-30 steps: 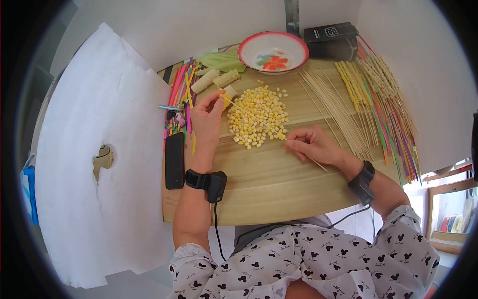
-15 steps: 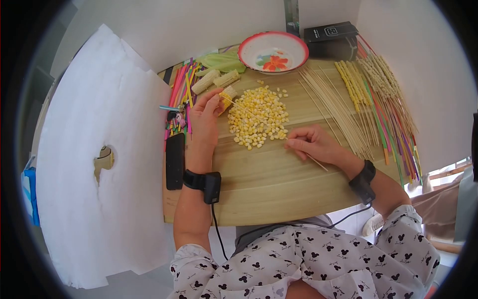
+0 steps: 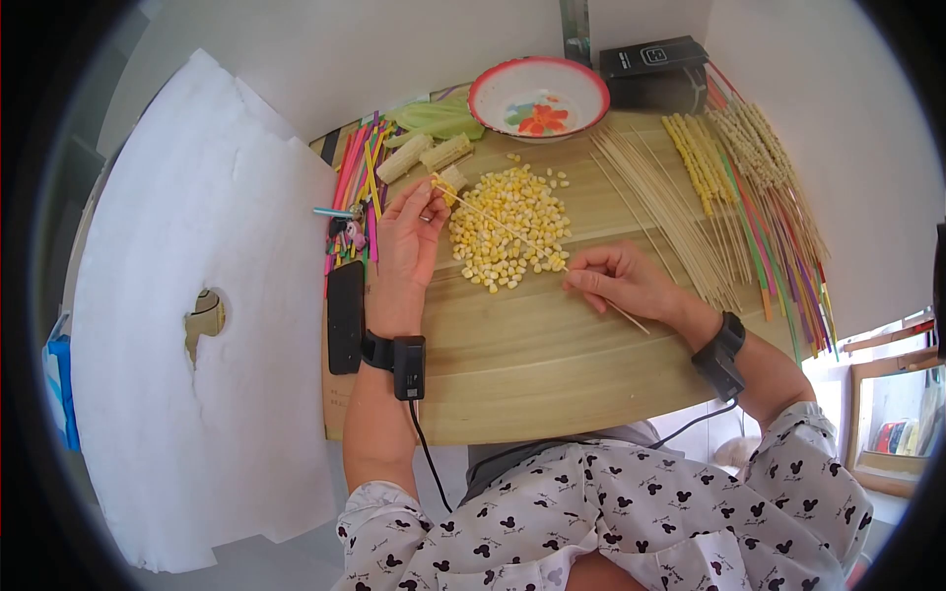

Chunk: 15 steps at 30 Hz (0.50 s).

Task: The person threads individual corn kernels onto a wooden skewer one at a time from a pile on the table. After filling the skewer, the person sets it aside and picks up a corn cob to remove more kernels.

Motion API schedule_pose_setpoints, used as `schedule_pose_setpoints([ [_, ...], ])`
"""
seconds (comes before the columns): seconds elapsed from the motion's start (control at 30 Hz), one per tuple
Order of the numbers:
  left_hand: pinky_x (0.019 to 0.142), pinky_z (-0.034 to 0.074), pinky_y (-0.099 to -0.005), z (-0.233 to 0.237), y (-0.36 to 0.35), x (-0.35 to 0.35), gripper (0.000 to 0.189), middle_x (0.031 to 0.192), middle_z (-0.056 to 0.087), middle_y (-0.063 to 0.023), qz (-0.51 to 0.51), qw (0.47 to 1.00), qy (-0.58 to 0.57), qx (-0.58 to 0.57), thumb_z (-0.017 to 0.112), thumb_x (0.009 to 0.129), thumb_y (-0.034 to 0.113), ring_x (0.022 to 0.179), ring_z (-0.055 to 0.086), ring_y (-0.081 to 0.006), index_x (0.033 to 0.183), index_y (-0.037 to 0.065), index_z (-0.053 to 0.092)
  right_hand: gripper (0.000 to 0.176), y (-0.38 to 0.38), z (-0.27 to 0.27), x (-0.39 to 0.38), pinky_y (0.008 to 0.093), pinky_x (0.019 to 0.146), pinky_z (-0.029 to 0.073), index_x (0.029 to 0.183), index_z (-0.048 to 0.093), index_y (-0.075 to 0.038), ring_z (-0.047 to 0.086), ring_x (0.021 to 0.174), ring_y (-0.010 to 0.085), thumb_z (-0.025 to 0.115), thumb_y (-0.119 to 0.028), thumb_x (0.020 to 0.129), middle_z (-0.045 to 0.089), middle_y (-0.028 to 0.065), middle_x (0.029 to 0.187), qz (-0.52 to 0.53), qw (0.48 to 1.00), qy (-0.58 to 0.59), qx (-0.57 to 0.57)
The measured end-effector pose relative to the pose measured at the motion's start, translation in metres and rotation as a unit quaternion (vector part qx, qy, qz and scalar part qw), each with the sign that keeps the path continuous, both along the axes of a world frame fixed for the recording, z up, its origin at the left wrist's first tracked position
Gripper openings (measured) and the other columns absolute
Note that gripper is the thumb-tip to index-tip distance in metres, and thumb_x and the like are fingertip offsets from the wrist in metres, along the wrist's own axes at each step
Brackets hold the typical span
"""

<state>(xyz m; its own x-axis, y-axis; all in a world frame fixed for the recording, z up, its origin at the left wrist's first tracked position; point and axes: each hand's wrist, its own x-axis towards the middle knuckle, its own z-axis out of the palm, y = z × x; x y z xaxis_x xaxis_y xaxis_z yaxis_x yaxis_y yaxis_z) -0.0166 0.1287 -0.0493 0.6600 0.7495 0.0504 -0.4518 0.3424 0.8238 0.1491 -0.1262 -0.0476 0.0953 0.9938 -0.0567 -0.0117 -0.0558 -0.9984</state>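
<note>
A thin bamboo skewer slants across the front of a heap of loose yellow corn kernels. My right hand pinches its lower part, with a yellow kernel or two right at the fingertips. My left hand is closed at the skewer's upper tip, thumb and forefinger together around a small yellow bit that looks like a corn kernel. Just behind those fingers lies a short piece of corn cob, partly covered by the hand. Two stripped cobs rest farther back.
An enamel basin with a red rim stands at the back, beside a black box. Bare skewers and filled ones lie at the right. A phone, colored sticks and green husks lie left.
My left hand has tilted slightly, its fingers still at the skewer's tip. My right hand keeps nearly the same place and grip.
</note>
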Motion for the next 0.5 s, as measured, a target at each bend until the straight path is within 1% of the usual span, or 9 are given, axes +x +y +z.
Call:
schedule_pose_setpoints([
  [0.33, 0.079, 0.052, -0.0282, -0.0035, 0.0013, 0.0004, 0.021, 0.095, 0.065, -0.0075, 0.012, 0.999, -0.011, -0.035, 0.06, 0.092, 0.007, 0.081, 0.06, -0.013, 0.111, -0.002, 0.062, 0.021, 0.0003, -0.0007, -0.0003, 0.0178, 0.05, 0.034, 0.092, 0.065, -0.002, 0.045, 0.053, 0.0016, 0.056, -0.02, 0.098, 0.052, -0.005, 0.061, 0.0, 1.0, -0.002, 0.003],
  [0.43, 0.079, 0.053, -0.0287, -0.0016, 0.0, -0.0003, 0.021, 0.097, 0.065, -0.0083, 0.019, 0.999, -0.009, -0.05, 0.06, 0.092, 0.007, 0.083, 0.061, -0.0136, 0.111, -0.002, 0.062, 0.021, 0.0007, -0.0018, -0.0006, 0.0178, 0.05, 0.034, 0.092, 0.065, -0.002, 0.045, 0.053, 0.0015, 0.056, -0.02, 0.098, 0.052, -0.0049, 0.061, -0.002, 1.0, -0.005, 0.001],
  [0.5, 0.079, 0.053, -0.0289, -0.0031, 0.0007, -0.0001, 0.02, 0.099, 0.065, -0.009, 0.006, 0.998, -0.018, -0.052, 0.061, 0.092, 0.007, 0.085, 0.062, -0.014, 0.11, -0.001, 0.062, 0.02, 0.0006, -0.0013, -0.0007, 0.0178, 0.05, 0.034, 0.092, 0.065, -0.002, 0.045, 0.053, 0.0015, 0.056, -0.019, 0.098, 0.052, -0.0047, 0.062, -0.004, 1.0, -0.009, 0.004],
])
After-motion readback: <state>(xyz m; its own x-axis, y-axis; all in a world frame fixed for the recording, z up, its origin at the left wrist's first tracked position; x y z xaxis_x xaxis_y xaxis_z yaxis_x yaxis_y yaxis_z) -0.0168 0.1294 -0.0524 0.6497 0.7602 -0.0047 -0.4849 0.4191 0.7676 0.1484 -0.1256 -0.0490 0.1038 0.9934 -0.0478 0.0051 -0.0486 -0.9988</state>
